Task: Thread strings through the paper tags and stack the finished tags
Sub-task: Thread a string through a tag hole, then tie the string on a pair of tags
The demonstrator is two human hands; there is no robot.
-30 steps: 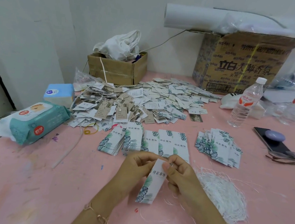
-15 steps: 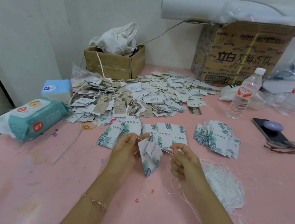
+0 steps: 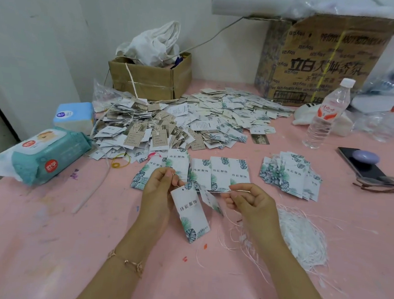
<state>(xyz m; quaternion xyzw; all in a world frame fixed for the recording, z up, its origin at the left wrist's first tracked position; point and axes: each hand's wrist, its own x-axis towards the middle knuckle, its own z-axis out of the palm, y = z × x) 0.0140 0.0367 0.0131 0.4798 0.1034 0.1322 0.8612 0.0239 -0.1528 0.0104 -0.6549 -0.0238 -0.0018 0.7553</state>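
**Two light paper tags are hanging on a thin string between the hands**

The left hand (image 3: 158, 191) is pinching one end of the string (image 3: 218, 191) between thumb and forefinger, with the other fingers loosely curled. The right hand (image 3: 253, 203) is pinching the other end the same way, so the string is running nearly taut from hand to hand. A leaf-printed tag (image 3: 189, 216) is dangling just below the left fingertips. A second tag (image 3: 210, 201) is hanging tilted between the two hands, apparently on the same string.

The tags are looking like thin card: very light, stiff enough to hang flat, yet easy to crease or to tear at the punched hole near the top edge. They are probably best held by the flat faces near the hole, not by a corner. The string is limp and fine (it is likely slipping easily through a loose pinch), so holding it close to the tip is the surer way.

The bundle of loose strings (image 3: 302, 235) is lying on the pink table (image 3: 30, 242) just beside the right hand, on its outer side. A fanned row of tags (image 3: 222, 175) is lying just beyond both hands, and a small stack (image 3: 290, 178) is lying beyond the right hand. Well beyond the left hand, the big heap of tags (image 3: 169, 128) is spreading out, many with strings showing.
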